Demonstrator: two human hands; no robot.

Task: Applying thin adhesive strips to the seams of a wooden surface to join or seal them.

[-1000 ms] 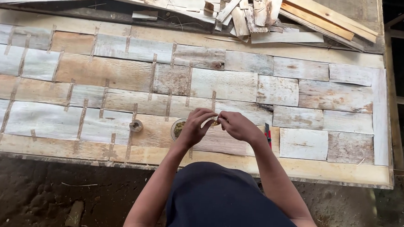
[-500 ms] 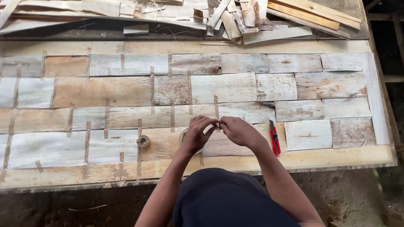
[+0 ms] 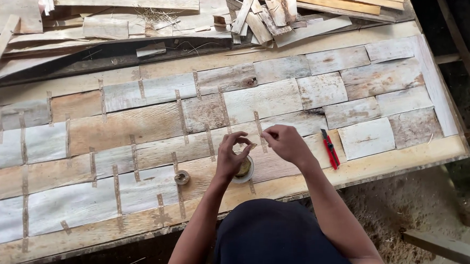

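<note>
Two bare hands meet just above the near half of the panel (image 3: pixel 139 127), a wide board faced with thin, rough veneer pieces in grey-white and tan, laid like brickwork and joined by narrow strips of brown paper tape. Your left hand (image 3: pixel 232 157) has its fingers pinched together on a small bit of tape (image 3: pixel 253 145), and your right hand (image 3: pixel 285 144) pinches toward the same bit from the other side, fingertips nearly touching those of the left. Directly under your left hand sits a round tape roll (image 3: pixel 245 169), pale on its rim and darker in the middle, lying flat on the veneer. Just to its left lies a smaller, darker round roll (image 3: pixel 182 177), also flat. To the right of your right forearm, a slim red utility knife (image 3: pixel 330 149) rests on the wood, well apart from both hands. Beyond the far edge of the panel lies a loose heap of wood offcuts (image 3: pixel 262 13), flat splintery slats and curled shavings crossing one another.
</note>
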